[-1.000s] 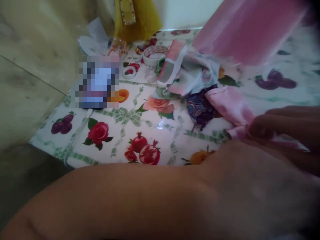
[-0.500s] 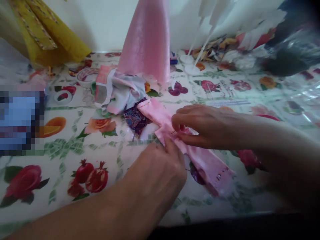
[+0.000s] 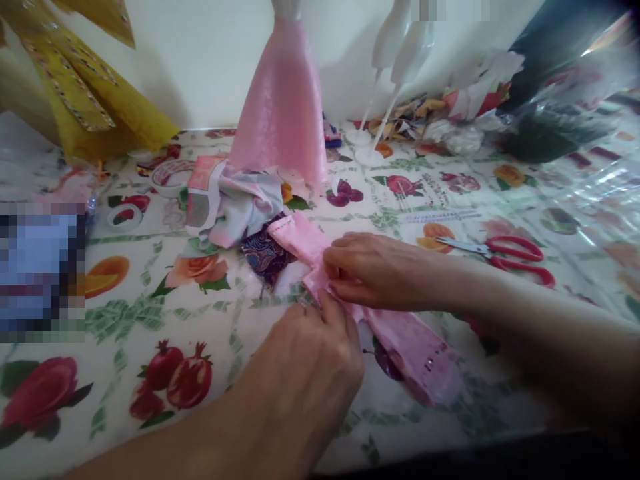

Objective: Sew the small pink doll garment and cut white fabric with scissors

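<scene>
A small pink garment (image 3: 407,337) lies slantwise on the table. Its two sleeve-like ends carry rows of tiny beads or sequins. My left hand (image 3: 310,363) is closed at its near edge, thumb and index finger pinching the cloth around the middle. From the right, my right hand (image 3: 377,270) comes over the same middle part with fingers curled and pressed onto the fabric; its fingertips are partly hidden. Under the garment's far end sits a dark paisley cloth piece (image 3: 265,257), beside a crumpled pale grey-pink cloth (image 3: 250,200).
Red-handled scissors (image 3: 510,253) lie beyond my right forearm. A pink skirt on a stand (image 3: 280,107) and a yellow dress (image 3: 85,100) stand at the back. White mannequin forms (image 3: 413,53), tape rolls (image 3: 173,177), fabric scraps (image 3: 420,113) and clear plastic (image 3: 600,207) lie around.
My right hand has moved slightly left, and its thumb and fingers have closed together on the pink cloth. My left hand keeps its pinch. The scissors now show past my forearm.
</scene>
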The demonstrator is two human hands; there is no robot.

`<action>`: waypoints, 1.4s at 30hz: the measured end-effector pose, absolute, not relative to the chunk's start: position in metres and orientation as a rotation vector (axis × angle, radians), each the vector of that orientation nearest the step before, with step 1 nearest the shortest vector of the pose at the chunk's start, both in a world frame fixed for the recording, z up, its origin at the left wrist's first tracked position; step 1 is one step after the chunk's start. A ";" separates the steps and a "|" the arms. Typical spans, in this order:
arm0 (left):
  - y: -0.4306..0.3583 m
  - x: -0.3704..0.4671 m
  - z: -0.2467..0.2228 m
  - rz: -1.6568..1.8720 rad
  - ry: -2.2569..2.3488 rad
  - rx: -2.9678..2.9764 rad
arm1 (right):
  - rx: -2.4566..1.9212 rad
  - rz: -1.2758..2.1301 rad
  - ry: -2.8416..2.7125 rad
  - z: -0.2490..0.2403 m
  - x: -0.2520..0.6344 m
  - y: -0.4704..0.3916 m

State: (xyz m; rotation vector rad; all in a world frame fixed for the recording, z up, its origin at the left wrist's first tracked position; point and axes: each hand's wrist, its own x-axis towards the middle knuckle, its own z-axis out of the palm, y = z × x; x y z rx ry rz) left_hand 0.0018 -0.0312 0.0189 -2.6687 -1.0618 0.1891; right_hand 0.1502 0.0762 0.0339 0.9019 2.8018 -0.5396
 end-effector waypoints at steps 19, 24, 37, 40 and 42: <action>-0.030 0.000 0.015 0.184 -1.033 -2.693 | 0.937 -0.515 2.815 0.036 0.152 0.075; -0.029 0.000 0.012 0.168 -1.035 -2.690 | 0.958 -0.343 2.824 0.033 0.147 0.070; -0.027 0.000 0.011 0.294 -1.037 -2.682 | 0.955 -0.271 2.807 0.038 0.146 0.065; -0.026 0.001 0.014 0.305 -1.030 -2.673 | 0.948 -0.310 2.825 0.038 0.146 0.066; -0.026 0.001 0.015 0.320 -1.031 -2.684 | 0.937 -0.315 2.841 0.038 0.147 0.067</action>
